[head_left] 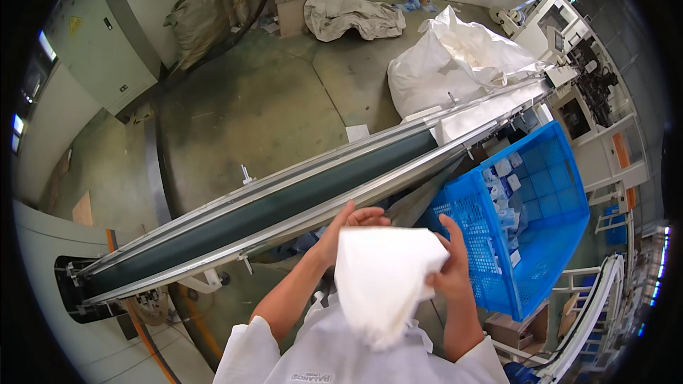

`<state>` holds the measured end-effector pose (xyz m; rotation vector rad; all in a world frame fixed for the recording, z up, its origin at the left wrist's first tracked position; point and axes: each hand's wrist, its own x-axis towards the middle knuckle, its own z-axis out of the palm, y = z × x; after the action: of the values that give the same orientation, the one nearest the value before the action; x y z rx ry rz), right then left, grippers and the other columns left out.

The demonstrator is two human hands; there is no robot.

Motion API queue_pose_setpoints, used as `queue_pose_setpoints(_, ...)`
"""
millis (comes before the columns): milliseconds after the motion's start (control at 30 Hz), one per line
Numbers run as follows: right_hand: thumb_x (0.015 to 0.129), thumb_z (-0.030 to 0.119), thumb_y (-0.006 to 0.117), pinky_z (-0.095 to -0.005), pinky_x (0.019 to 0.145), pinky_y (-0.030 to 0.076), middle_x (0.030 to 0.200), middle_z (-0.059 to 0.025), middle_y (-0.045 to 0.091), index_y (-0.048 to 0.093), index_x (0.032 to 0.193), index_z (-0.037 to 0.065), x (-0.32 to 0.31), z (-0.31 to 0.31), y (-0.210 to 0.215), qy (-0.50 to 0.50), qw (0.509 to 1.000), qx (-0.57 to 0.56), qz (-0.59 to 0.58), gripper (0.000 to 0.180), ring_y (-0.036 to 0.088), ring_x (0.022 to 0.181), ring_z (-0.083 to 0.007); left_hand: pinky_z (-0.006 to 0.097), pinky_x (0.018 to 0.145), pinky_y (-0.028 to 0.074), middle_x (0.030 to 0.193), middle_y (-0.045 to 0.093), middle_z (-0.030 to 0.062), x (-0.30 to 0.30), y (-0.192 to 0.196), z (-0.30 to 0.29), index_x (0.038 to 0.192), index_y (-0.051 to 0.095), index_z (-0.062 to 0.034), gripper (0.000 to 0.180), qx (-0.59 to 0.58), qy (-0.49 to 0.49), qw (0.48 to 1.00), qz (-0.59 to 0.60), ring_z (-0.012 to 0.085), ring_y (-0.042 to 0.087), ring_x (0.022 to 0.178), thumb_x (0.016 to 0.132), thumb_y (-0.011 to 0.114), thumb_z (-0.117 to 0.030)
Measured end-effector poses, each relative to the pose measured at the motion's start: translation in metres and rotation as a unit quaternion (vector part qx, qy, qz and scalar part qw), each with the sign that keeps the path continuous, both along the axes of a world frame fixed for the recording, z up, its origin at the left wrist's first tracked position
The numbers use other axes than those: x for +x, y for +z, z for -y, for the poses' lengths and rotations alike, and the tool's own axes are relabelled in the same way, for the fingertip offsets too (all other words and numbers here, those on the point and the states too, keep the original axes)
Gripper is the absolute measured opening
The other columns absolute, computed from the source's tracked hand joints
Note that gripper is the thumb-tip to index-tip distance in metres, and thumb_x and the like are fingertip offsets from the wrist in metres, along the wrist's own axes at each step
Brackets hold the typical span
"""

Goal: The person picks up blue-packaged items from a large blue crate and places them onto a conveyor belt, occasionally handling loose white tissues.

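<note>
Green-grey floor (256, 99) runs out beyond the slanting conveyor (284, 201), the backdrop to what I hold. Nearest me is the white bundle (388, 270), raised in front of my chest on the near side of the belt, its lower end blurred, so I cannot tell whether it is folded sheet or a stack. My right hand (455, 267) is closed on its right edge; my left hand (347, 226) is spread at the upper left corner, partly hidden behind it, and I cannot tell whether that palm presses on the back. I judge the step to be a mid-air one, turning or squaring the bundle between both hands rather than setting it down. From this pose, I think the next move calls for firming the left side, so the right hand does not bear it alone, and keeping the loose lower end from folding under. Just past my hands runs the belt, dark between pale metal rails, with white sheeting (484, 115) along its far right stretch. To my right the blue crate (487, 267) stands tilted, white packets (505, 206) lying inside. Farther off, across the conveyor, slumps a big white sack (420, 78), a machine (562, 39) stands at far right, and a grey cabinet (92, 43) rises at far left.
</note>
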<state>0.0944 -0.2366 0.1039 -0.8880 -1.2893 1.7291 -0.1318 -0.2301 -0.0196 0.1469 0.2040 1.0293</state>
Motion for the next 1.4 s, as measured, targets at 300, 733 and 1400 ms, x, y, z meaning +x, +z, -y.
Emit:
queue_pose_setpoints(300,0.067,-0.002,0.077,-0.0383,0.094,0.046,0.119,-0.0151,0.055,0.021,0.146,0.008,0.008,-0.044,-0.051,-0.052,0.992,-0.060,0.097,0.098,0.055,0.112,-0.0262,0.037,0.106,0.034,0.128,0.052,0.0143,-0.029,0.015,0.003,0.136,0.034,0.0044,0.077,0.131,0.028,0.916,-0.378,0.0234,0.048,0.122,0.078,0.075,-0.025)
queue_pose_setpoints(733,0.091,0.020,0.061,-0.0349,0.073,0.053,0.106,-0.0149,0.062,0.038,0.136,0.003,0.097,-0.192,-0.014,-0.017,0.999,-0.008,-0.034,0.053,0.064,0.088,-0.0237,0.033,0.091,0.048,0.116,0.062,0.0096,-0.035,0.051,-0.085,0.124,0.053,0.0018,0.045,-0.041,0.134,0.891,-0.431,0.0170,0.059,0.103,0.082,0.069,-0.003)
queue_pose_setpoints(1400,0.097,0.054,0.032,-0.0405,0.096,0.042,0.131,-0.0154,0.051,0.044,0.133,-0.002,0.209,-0.426,-0.094,0.015,0.912,-0.354,-0.207,0.067,0.053,0.114,-0.0264,0.036,0.095,0.045,0.124,0.057,0.0094,0.177,0.074,-0.307,0.131,0.044,0.0014,0.069,0.065,0.089,0.933,-0.342,0.0219,0.056,0.113,0.076,0.076,-0.024)
